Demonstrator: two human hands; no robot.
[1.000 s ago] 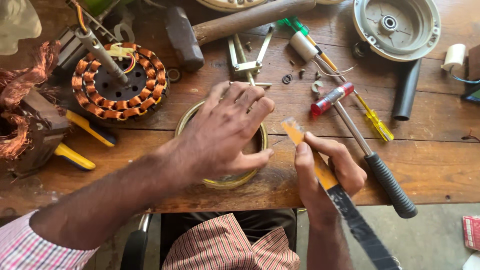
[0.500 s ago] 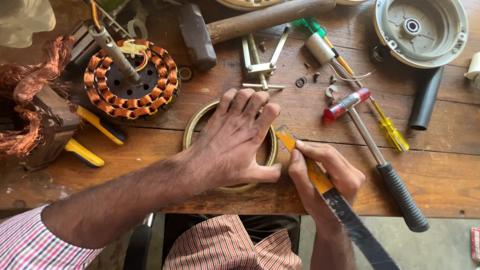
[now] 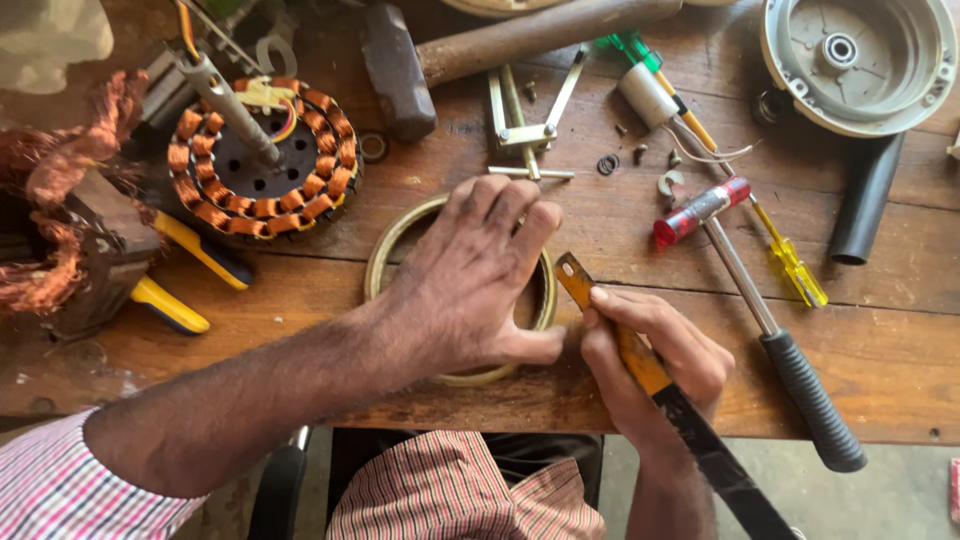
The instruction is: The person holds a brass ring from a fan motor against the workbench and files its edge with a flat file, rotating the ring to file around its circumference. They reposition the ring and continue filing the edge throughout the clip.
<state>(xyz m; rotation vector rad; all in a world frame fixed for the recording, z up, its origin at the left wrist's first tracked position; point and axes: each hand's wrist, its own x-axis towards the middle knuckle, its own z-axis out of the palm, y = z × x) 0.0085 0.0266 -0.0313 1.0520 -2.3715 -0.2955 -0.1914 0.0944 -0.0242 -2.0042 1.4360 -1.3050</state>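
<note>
On cluttered wooden bench (image 3: 900, 330): left hand (image 3: 480, 285) flat on brass ring (image 3: 385, 250), grip apart; right hand (image 3: 650, 365) clamped on blade (image 3: 640, 360).

No packages, labels, signs or screens show anywhere on the wooden workbench (image 3: 600, 230) or around it.
</note>
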